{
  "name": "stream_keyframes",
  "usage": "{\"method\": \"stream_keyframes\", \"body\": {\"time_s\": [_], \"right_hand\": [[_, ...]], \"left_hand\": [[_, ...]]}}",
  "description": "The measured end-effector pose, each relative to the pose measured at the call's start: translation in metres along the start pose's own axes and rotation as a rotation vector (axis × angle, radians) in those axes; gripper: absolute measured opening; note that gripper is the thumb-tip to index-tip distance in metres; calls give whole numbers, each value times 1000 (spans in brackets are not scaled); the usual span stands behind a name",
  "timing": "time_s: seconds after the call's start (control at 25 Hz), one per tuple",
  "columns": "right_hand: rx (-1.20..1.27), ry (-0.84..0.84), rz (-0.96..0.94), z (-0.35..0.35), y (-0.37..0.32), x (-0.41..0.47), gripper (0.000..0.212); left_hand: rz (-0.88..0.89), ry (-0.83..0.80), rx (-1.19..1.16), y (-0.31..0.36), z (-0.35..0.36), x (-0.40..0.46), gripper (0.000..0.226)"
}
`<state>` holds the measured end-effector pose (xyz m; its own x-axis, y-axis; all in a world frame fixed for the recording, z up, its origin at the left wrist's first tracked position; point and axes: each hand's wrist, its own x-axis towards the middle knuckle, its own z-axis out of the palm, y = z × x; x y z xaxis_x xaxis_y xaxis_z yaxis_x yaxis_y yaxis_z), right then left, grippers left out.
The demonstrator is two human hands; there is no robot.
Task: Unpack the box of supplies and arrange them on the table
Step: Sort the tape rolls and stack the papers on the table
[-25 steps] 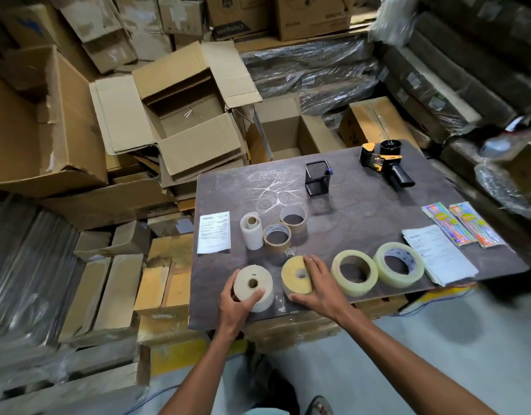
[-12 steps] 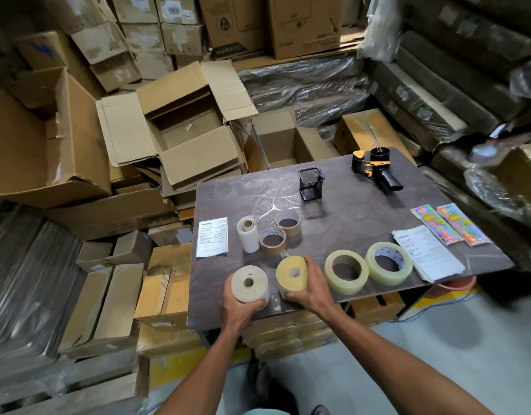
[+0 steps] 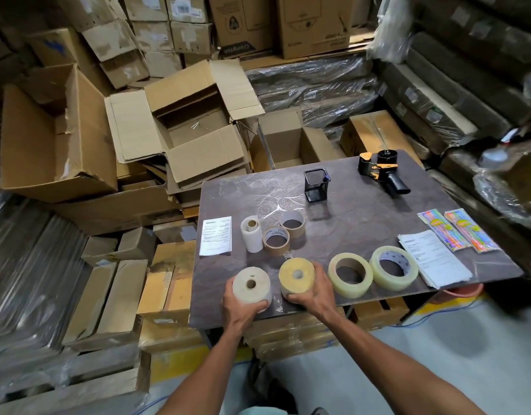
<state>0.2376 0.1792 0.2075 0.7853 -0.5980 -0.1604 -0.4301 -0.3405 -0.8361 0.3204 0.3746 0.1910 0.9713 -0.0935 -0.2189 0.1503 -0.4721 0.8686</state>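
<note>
Since the earlier frame the white roll (image 3: 251, 285) has been lifted slightly at the near edge of the table (image 3: 363, 211) and drawn a little toward the yellow roll (image 3: 297, 275), while the other supplies have kept their places. The white roll is gripped by the left hand (image 3: 238, 307), whose fingers are curled round its near side. The yellow roll is held by the right hand (image 3: 313, 295), fingers wrapped about its right and near sides. Both rolls appear to be steadied so that they can be set in line. To the right of the yellow roll two clear tape rolls (image 3: 350, 275) are laid flat in the same row, which suggests a row sorted by kind is being formed. Beyond the yellow roll a small white roll (image 3: 252, 235) and two brown tape rolls (image 3: 276, 241) are grouped; left of them a printed sheet (image 3: 215, 236) is laid. Farther back a mesh pen holder (image 3: 316, 185) and a tape dispenser (image 3: 381, 172) are stood. At the right end, papers (image 3: 432, 259) and coloured packets (image 3: 457, 230) are placed. Behind the table the opened cardboard box (image 3: 195, 127) is seen, apparently emptied.
</note>
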Motion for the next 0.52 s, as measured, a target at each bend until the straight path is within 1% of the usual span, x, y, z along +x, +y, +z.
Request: {"method": "stream_keyframes", "body": {"time_s": [0.2, 0.4, 0.52], "right_hand": [[-5, -26, -29, -2, 0, -1, 95], [20, -50, -80, -2, -15, -2, 92], [53, -73, -138, -3, -31, 2, 92]], "left_hand": [[55, 53, 4, -11, -7, -10, 102], [77, 190, 3, -18, -18, -19, 98], [100, 239, -21, -13, -28, -11, 101]]}}
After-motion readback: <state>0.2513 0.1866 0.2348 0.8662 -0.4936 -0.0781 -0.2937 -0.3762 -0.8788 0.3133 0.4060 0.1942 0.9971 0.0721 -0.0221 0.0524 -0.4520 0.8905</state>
